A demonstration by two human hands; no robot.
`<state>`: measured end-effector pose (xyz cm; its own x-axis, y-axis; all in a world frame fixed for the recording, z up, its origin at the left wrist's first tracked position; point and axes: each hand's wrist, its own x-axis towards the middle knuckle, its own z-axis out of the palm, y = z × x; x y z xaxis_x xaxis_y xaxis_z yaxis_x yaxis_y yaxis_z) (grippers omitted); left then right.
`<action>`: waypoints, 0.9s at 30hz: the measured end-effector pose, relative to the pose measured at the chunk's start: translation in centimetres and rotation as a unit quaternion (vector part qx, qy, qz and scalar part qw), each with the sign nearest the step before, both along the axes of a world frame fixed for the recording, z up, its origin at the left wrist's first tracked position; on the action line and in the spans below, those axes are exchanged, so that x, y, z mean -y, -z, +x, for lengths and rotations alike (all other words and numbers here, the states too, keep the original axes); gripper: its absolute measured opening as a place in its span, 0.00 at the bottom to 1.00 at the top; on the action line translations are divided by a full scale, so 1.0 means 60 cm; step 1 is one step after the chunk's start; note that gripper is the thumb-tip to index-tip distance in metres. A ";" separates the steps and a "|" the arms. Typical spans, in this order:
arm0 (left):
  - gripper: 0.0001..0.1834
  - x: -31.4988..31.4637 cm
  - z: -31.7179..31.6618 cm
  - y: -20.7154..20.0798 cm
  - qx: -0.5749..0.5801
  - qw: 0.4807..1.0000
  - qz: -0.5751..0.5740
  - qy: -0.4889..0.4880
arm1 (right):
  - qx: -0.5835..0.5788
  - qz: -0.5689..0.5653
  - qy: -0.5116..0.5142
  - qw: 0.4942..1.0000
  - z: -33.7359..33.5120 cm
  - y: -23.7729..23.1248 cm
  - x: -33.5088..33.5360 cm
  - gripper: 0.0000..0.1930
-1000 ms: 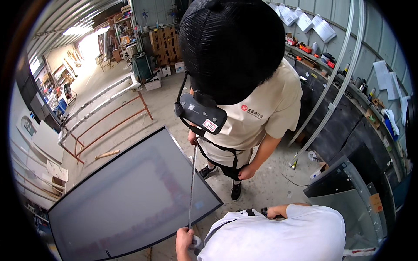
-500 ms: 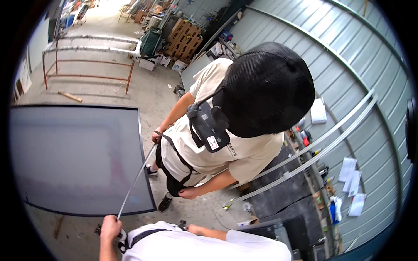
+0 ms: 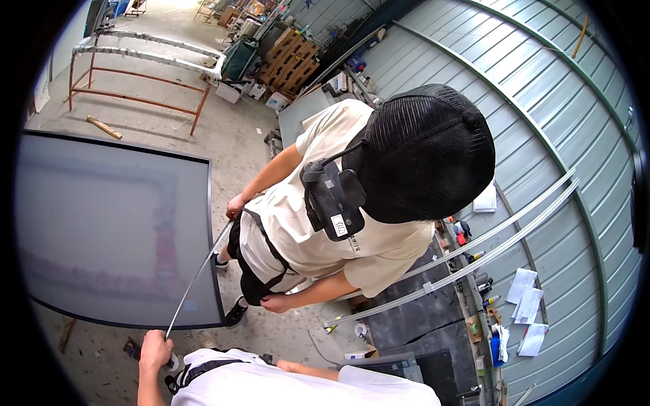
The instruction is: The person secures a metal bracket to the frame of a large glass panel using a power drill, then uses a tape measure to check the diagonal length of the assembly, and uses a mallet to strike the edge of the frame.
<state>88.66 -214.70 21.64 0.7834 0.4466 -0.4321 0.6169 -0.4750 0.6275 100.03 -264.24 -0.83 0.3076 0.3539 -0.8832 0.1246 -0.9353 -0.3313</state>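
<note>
My left hand [image 3: 156, 348], at the lower left, is closed around the near end of a long, thin grey strip [image 3: 196, 280]. The strip curves away from me, over the edge of a large dark-framed grey panel [image 3: 115, 230]. Its far end is at a co-worker's hand [image 3: 235, 206], whose fingers are closed by it. The co-worker's other hand [image 3: 274, 303] is low by their dark shorts. Of my right arm [image 3: 306, 369] the forearm shows beside my white shirt; the fingers of my right hand are hidden by the shirt.
The co-worker [image 3: 338, 196], in a cream shirt and black cap, stands right in front of me. Behind the panel is a rusty metal stand [image 3: 142, 95]. Long white profiles [image 3: 467, 260] cross a cluttered dark bench [image 3: 423, 304] by the corrugated wall [image 3: 535, 115].
The view has shifted, so the panel and wall sit differently. My left hand appears further left and still holds the strip. My right hand has slipped mostly out of sight behind my shirt.
</note>
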 end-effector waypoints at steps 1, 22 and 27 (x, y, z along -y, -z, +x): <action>0.11 0.000 0.001 -0.001 -0.002 1.000 -0.002 0.006 | -0.001 -0.005 -0.002 1.000 -0.002 0.008 0.006 0.22; 0.11 -0.012 0.004 -0.013 -0.010 1.000 0.014 0.018 | 0.020 -0.020 -0.040 0.999 -0.003 0.004 -0.020 0.27; 0.12 -0.012 0.002 0.000 -0.004 1.000 0.008 0.018 | 0.014 -0.035 -0.036 0.999 0.003 0.011 -0.023 0.28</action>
